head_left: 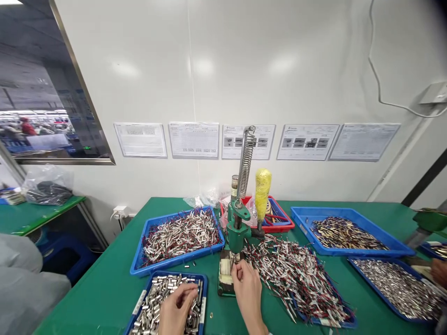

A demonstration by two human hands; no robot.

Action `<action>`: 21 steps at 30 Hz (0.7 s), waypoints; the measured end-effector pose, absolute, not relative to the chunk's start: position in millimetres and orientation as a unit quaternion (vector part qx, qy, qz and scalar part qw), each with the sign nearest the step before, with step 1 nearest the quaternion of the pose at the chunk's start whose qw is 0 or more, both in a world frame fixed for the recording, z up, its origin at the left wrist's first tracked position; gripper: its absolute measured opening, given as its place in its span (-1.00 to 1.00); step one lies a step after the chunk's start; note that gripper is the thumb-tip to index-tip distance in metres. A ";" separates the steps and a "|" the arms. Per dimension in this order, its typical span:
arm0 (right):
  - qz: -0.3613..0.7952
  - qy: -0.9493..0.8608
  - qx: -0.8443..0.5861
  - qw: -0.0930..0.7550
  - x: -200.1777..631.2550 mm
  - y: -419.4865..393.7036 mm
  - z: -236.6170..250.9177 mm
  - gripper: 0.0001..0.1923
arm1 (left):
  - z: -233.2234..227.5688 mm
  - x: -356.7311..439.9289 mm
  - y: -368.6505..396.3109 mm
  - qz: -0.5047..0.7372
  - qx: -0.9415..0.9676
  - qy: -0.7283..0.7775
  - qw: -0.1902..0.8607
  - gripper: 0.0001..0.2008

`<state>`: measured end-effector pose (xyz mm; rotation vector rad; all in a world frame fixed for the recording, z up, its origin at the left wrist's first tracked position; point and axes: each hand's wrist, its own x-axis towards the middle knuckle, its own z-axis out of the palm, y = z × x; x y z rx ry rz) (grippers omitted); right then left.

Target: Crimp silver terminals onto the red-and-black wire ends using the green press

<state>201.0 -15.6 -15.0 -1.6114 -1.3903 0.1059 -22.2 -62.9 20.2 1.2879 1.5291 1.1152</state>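
My left hand (176, 309) is above a blue tray (205, 298) of small shiny metal cylinders (153, 298). Its thumb and fingertips are pinched together; whatever is between them is too small to name. My right hand (248, 293) reaches to the base of a green hand press (237, 235), with thumb and forefinger closed close under the ram. What those fingers hold is hidden. A pale block (225, 270) sits on the press base, just left of my right fingertips. The press has a yellow-wrapped lever handle (262, 193) and a tall spring (247, 163).
White parts with red and black wires fill a blue tray (134, 267) behind my left hand. More wired parts (296, 274) are heaped right of the press. Further right are two blue trays (349, 211) of metal parts. Another person's hand (439, 272) shows at the right edge.
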 end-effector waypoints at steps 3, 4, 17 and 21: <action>0.031 -0.590 -0.656 0.469 204.5 -15.8 -20.2 -0.55 | 30.9 -4.7 -50.3 0.462 0.510 0.577 0.440 -0.38; 0.030 -0.595 -0.655 0.465 205.7 -15.9 -21.7 -0.58 | 34.3 2.2 -45.2 0.469 0.509 0.569 0.444 -0.40; 0.017 -0.608 -0.642 0.467 211.0 -15.3 -30.8 -0.67 | 57.9 80.3 11.9 0.485 0.578 0.517 0.404 -0.75; 0.001 -0.601 -0.640 0.478 210.8 -12.7 -32.3 -0.65 | 54.6 90.4 17.5 0.490 0.577 0.508 0.410 -0.75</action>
